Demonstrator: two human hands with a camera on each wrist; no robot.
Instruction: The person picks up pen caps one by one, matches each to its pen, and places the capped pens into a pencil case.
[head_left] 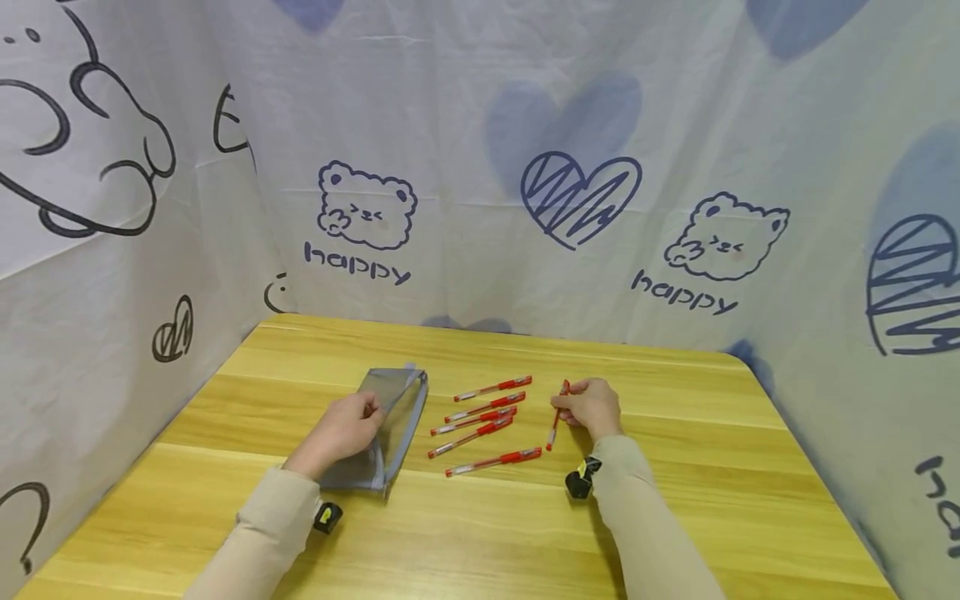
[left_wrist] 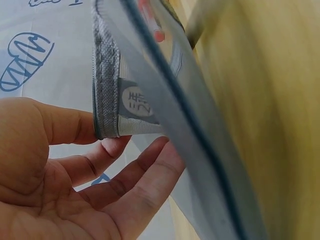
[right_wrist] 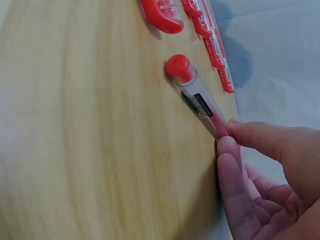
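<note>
A grey see-through mesh pouch [head_left: 348, 477] lies on the left of the table. My left hand [head_left: 347, 427] pinches its edge between thumb and fingers, holding it raised; in the left wrist view this is a woven trim [left_wrist: 106, 80] with a small label [left_wrist: 138, 102]. My right hand [head_left: 597, 407] pinches a red gel pen [head_left: 554, 432] by thumb and fingertips, to the right of the other pens. The pen's clear barrel [right_wrist: 200, 100] and red end point away from the hand in the right wrist view.
Several more red gel pens [head_left: 495, 460] lie between the hands, roughly side by side, two of them close together. The wooden table [head_left: 465, 542] meets a white patterned curtain [head_left: 457, 250] at the back and sides.
</note>
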